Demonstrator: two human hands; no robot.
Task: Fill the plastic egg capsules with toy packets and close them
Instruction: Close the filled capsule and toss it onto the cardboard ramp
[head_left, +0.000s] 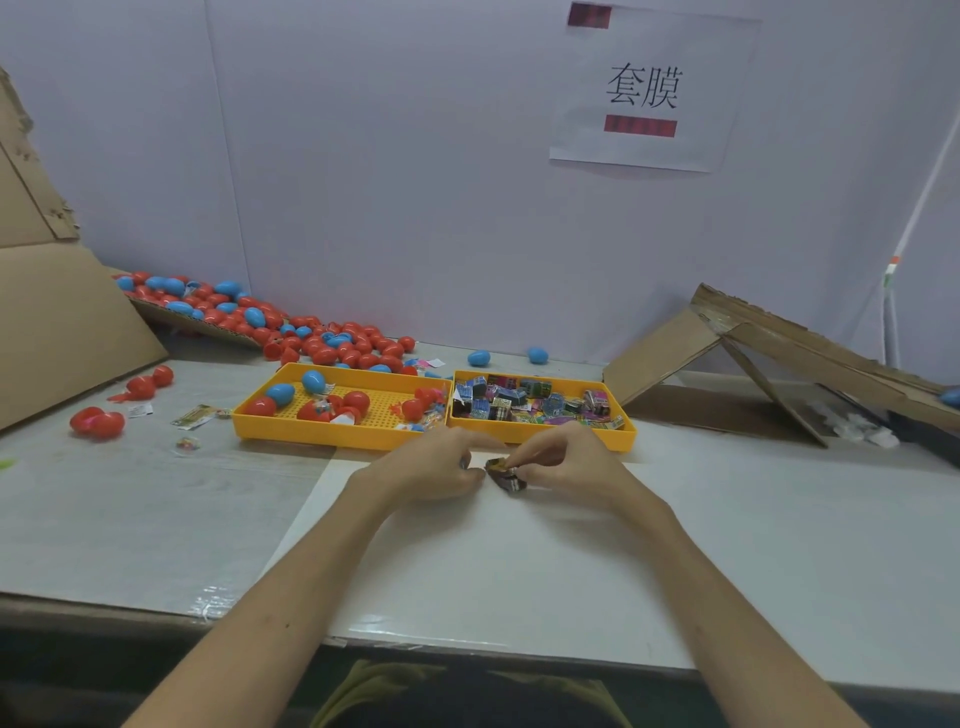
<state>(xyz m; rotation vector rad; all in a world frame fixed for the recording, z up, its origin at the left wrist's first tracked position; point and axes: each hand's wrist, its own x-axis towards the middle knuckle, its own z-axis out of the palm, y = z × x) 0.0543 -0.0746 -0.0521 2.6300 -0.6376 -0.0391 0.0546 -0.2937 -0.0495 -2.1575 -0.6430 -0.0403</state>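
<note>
A small dark toy packet (506, 475) sits between my two hands just above the white table sheet, in front of the yellow trays. My right hand (563, 460) pinches its top edge with thumb and fingers. My left hand (436, 465) has curled fingers at the packet's left end; whether they grip it is unclear. The right yellow tray (626, 431) holds several printed toy packets (535, 400). The left yellow tray (249, 421) holds red and blue egg capsules (311, 382), some lying open.
A big heap of red and blue egg capsules (311, 340) lies at the back left on cardboard. Loose red capsule halves (98, 422) and packets lie left of the trays. A folded cardboard ramp (753, 353) stands at the right. Two blue eggs (537, 355) sit by the wall.
</note>
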